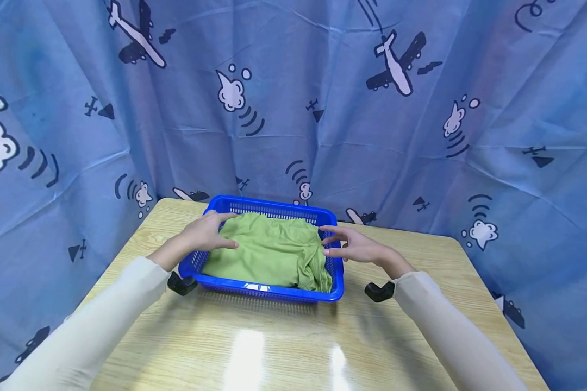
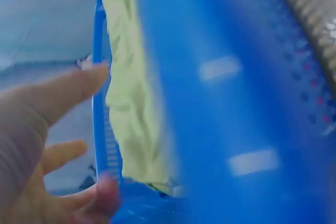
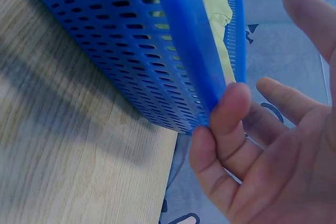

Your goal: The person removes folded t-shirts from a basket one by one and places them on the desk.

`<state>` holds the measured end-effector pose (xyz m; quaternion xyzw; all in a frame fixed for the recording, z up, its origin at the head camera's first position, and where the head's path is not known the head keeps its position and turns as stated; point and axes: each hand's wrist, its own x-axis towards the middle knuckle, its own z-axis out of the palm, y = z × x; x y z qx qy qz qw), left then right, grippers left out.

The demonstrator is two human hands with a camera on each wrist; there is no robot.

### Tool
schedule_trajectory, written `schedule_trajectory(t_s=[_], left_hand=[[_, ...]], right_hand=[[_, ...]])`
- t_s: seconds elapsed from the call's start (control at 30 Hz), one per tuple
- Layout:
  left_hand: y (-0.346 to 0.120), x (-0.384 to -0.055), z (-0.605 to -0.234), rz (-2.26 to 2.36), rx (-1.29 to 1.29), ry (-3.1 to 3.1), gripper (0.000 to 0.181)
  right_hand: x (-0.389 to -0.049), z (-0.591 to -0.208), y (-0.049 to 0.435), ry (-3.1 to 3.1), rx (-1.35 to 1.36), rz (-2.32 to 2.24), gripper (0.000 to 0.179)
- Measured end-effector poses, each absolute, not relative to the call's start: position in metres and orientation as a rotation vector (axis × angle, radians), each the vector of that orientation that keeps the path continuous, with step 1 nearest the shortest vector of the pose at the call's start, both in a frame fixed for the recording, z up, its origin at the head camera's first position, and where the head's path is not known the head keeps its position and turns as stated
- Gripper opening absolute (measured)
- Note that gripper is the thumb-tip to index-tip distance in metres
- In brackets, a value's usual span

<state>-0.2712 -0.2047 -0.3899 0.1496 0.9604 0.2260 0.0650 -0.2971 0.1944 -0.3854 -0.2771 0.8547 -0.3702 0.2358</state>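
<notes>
A blue plastic basket (image 1: 293, 293) with slotted walls stands on the table, and a green cloth (image 1: 264, 252) lies folded inside it, its right side rumpled. My left hand (image 1: 207, 233) is over the basket's left rim, fingers spread, with the thumb above the cloth. At the right rim is my right hand (image 1: 357, 247), thumb and index finger apart. The right wrist view shows its lower fingertips (image 3: 231, 106) against the basket's rim near a corner. Neither hand grips the cloth. The left wrist view is partly blurred.
The basket sits toward the back of a light wood-grain table (image 1: 293, 347). Behind and beside the table hangs a blue curtain (image 1: 283, 125) printed with airplanes and clouds. Black wrist mounts (image 1: 379, 292) stick out below both forearms.
</notes>
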Motion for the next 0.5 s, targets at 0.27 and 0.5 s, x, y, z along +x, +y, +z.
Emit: schedule_trajectory(t_s=[0.27,0.5], left_hand=[[-0.212,-0.278,-0.384,0.978,0.220,2.331,0.100],[-0.220,-0.283,-0.381,1.024,0.250,2.205,0.084]], right_hand=[[-0.297,-0.386,0.193,2.337,-0.762,-0.994,0.074],[-0.297,-0.384,0.193,2.340,-0.764,-0.993,0.075]])
